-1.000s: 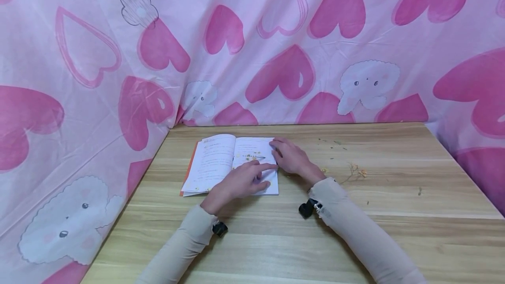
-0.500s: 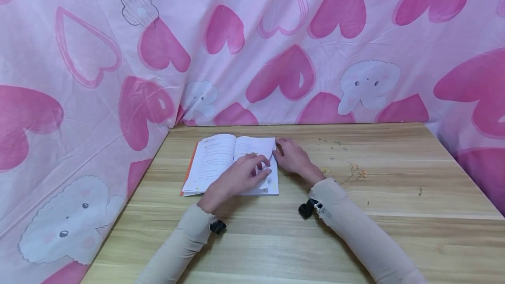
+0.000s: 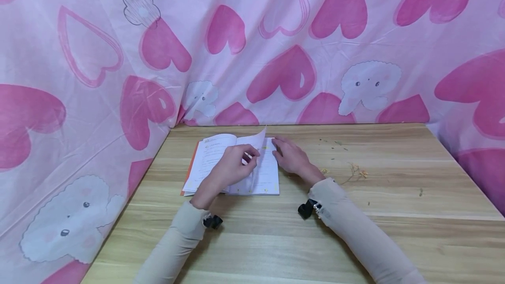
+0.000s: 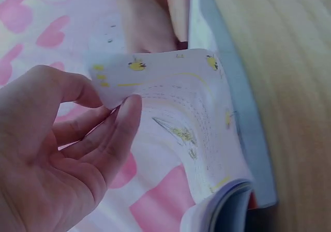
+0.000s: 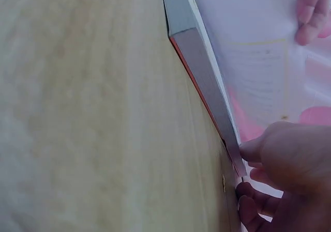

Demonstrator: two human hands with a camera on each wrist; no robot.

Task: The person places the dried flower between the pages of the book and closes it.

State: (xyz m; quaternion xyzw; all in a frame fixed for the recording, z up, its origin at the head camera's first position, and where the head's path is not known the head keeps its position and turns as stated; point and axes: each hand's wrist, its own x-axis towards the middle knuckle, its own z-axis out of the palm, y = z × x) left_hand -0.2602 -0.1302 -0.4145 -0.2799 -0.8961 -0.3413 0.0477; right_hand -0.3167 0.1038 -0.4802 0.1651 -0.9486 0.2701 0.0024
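An open book (image 3: 213, 157) with an orange cover lies on the wooden table. My left hand (image 3: 229, 165) pinches the outer edge of one raised page (image 3: 258, 138) between thumb and fingers. In the left wrist view that page (image 4: 170, 77) bends upward, showing yellow drawings and lines of text. At the book's right edge, toward its far corner, my right hand (image 3: 293, 157) holds the book. The right wrist view shows the thumb of that hand (image 5: 295, 159) against the thick page block (image 5: 199, 66), its other fingers curled by the corner.
A dried yellow sprig (image 3: 355, 172) lies on the table (image 3: 276, 240) to the right of the book, with several small leaf bits around it. Behind and at the left hangs a pink cloth (image 3: 225, 73) printed with hearts.
The left hand has moved left and lifted the page's right edge from the book, so the page stands up and another page shows beneath. The right hand has stayed at the book's right edge.
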